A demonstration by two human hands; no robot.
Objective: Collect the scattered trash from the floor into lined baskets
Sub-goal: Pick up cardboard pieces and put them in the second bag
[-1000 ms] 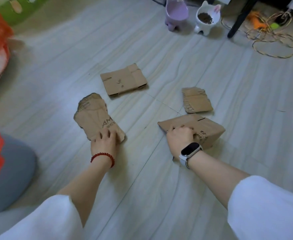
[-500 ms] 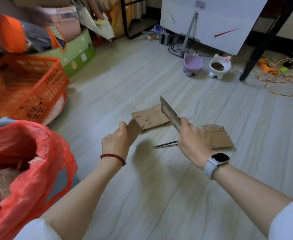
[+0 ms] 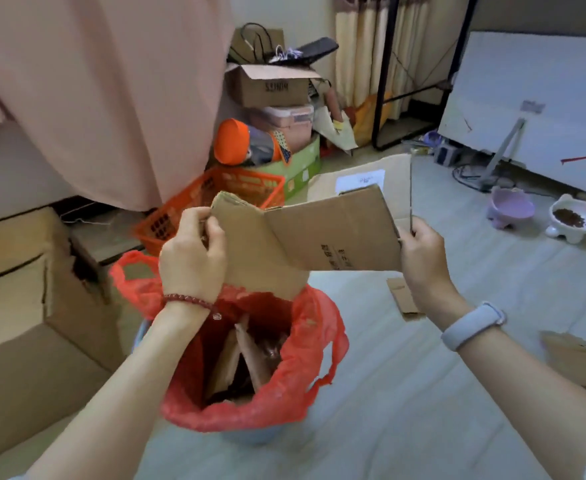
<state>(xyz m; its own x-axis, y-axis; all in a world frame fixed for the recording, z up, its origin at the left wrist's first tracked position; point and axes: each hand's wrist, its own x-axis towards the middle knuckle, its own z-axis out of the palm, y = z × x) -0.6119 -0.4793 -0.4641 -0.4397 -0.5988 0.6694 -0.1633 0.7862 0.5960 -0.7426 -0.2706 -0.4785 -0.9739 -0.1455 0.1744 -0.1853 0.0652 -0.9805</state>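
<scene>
A basket lined with a red plastic bag stands low in the middle, with cardboard scraps inside. My left hand grips a torn brown cardboard piece right above the bag's far rim. My right hand pinches the edge of a larger folded cardboard piece held up beside and partly in front of the first one. Two more cardboard scraps lie on the floor, one behind my right wrist, another at the right edge.
A big cardboard box stands at the left, an orange crate behind the basket, and stacked boxes and clutter at the back. Two pet bowls sit on the floor at the right, near a leaning white board.
Both hands lifted the cardboard pieces off the floor and carried them left to above the red-lined basket. The view swung left and up with them.
</scene>
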